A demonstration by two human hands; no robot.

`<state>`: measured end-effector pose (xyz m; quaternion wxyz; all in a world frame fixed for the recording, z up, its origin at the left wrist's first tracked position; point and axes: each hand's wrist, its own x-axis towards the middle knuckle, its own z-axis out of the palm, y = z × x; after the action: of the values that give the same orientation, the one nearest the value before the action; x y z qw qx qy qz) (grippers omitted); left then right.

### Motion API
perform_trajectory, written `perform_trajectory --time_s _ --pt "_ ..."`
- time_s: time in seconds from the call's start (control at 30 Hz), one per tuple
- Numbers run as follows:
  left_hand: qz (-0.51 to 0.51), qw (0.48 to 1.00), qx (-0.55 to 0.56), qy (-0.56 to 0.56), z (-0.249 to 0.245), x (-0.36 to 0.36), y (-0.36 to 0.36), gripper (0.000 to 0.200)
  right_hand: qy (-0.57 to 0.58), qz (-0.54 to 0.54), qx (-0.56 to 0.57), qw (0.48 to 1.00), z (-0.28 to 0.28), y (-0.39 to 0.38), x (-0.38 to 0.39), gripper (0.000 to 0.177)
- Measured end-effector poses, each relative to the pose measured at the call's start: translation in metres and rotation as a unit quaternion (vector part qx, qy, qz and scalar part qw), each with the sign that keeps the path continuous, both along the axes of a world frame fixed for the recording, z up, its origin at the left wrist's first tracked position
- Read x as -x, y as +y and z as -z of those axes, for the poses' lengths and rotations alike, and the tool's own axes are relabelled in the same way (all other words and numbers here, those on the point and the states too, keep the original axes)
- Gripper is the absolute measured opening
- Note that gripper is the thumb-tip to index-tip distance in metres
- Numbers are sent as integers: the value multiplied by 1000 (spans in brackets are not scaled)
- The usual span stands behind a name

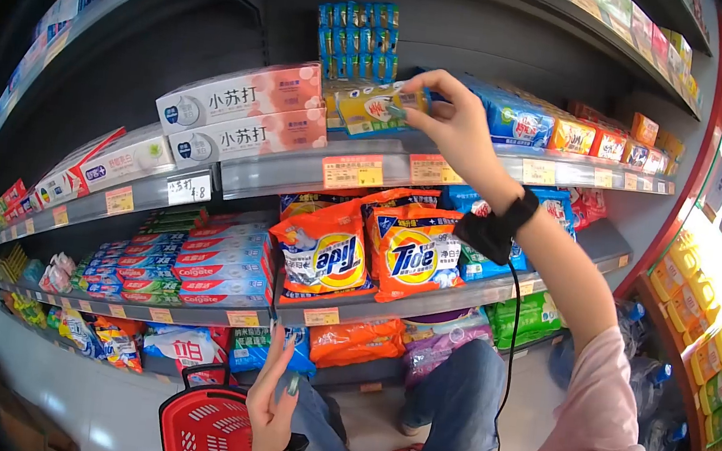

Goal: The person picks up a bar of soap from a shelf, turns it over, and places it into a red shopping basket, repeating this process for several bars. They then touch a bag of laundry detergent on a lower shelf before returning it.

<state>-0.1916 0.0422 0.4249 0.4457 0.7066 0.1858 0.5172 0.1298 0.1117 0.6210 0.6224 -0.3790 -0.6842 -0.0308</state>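
Soap pack (369,111), yellow (blue-edged), in right hand (442,108)

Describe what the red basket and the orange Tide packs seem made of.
Red basket: probably hard moulded plastic, smooth, judging by its evenly slotted wall.
Orange Tide packs: likely glossy flexible film, given the creases and crinkled edges; any layering can't be told.

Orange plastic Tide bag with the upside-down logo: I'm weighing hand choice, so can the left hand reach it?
Probably yes: the left hand looks empty and is raised below the bag, whose front faces out unblocked.
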Motion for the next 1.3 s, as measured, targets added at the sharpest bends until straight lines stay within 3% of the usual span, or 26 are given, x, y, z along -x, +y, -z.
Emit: perform_trajectory --time_s 0.03,0.1,0.2,0.23,0.33,0.6,0.7,0.73,0.77,0.8,0.87,0.93,1.03,1.07,1.13,1.2,1.3 --pt "-6 1000 10 -2 0 3 -1 48 -2 0 0 1000 -2 9 -4 25" --pt "-12 1000 20 -4 3 12 0 47 -91 130 103 982 -6 22 -5 27" --pt "-48 998 36 26 10 23 1 46 -193 186 57 962 -10 42 -20 28" --pt "-58 996 54 27 10 26 -1 44 -194 190 104 957 -15 40 -20 28" --pt "-83 992 89 25 13 31 -3 39 -262 221 91 935 -17 44 -24 28" --pt "-97 989 111 10 40 32 12 32 -281 237 147 918 -24 54 -13 28" --pt "-78 989 121 15 48 35 15 36 -288 251 108 918 -18 57 -20 31" --pt "-79 992 102 -12 54 34 18 38 -336 237 58 910 -18 60 -29 32" --pt "-88 992 89 -34 57 38 18 40 -371 312 1 874 -20 52 -22 33" --pt "-108 990 90 -27 50 42 19 44 -411 314 -95 850 -27 42 -14 35" --pt "-198 966 149 -70 49 69 13 42 -349 294 -146 878 -24 18 24 35" --pt "-259 946 164 -108 67 96 10 37 -214 99 -68 969 13 -4 71 25" --pt "-383 899 210 -10 100 141 -2 36 -109 -101 116 982 92 -26 141 23" --pt "-416 877 241 10 113 151 -4 36 -65 -172 189 965 121 -29 160 26" --pt "-452 852 254 73 160 179 -8 36 91 -371 356 853 179 -27 194 34" --pt "-482 834 233 132 207 196 -12 36 284 -433 446 730 228 -19 223 36" --pt "-474 823 241 197 279 213 -13 23 454 -451 526 560 316 -4 252 35"
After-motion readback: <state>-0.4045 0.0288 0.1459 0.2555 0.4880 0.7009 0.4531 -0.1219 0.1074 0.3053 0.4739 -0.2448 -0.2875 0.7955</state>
